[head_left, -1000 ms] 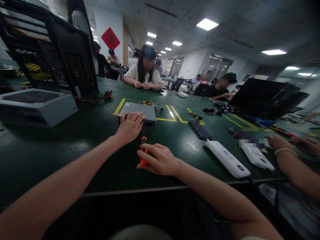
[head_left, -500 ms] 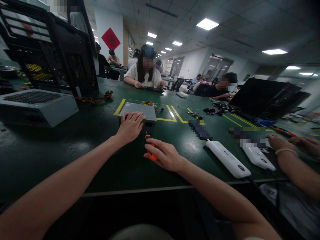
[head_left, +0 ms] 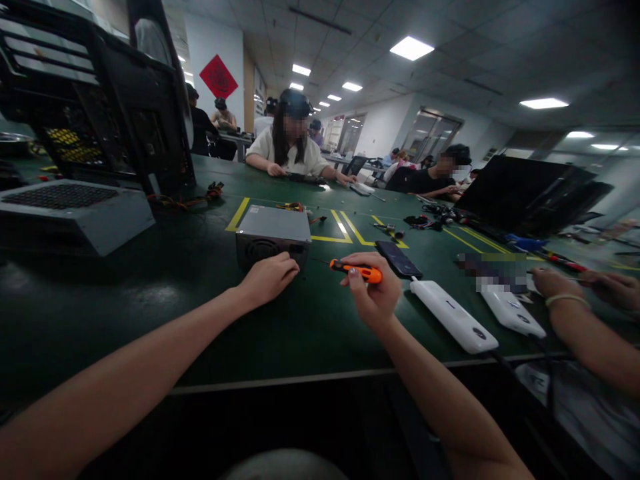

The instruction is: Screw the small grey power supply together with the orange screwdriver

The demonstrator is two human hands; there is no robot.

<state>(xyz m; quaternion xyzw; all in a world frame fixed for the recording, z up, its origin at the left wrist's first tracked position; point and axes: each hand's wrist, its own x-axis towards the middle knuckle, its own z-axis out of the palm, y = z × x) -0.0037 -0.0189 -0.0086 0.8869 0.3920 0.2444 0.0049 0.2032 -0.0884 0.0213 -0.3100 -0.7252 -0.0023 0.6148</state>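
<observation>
A grey computer power supply [head_left: 274,223] stands on the green table, its fan grille and socket side facing me. In front of its lower right corner is my left hand [head_left: 267,277], fingers closed together near the tabletop. Whatever they may pinch is too small or hidden to make out. My right hand [head_left: 376,293] grips an orange and black screwdriver [head_left: 367,272] by the handle. The thin shaft points left, toward the power supply, with its tip a little apart from my left fingers.
A second power supply [head_left: 75,213] and a black computer case [head_left: 135,127] stand at left. To the right lie a dark phone [head_left: 399,259] and a white power bank [head_left: 455,317]. A co-worker's hands [head_left: 555,283] work at far right; another person [head_left: 290,143] sits opposite.
My left hand has come down off the power supply's top to its front lower corner. My right hand has drawn away to the right, turning the screwdriver from upright to nearly level.
</observation>
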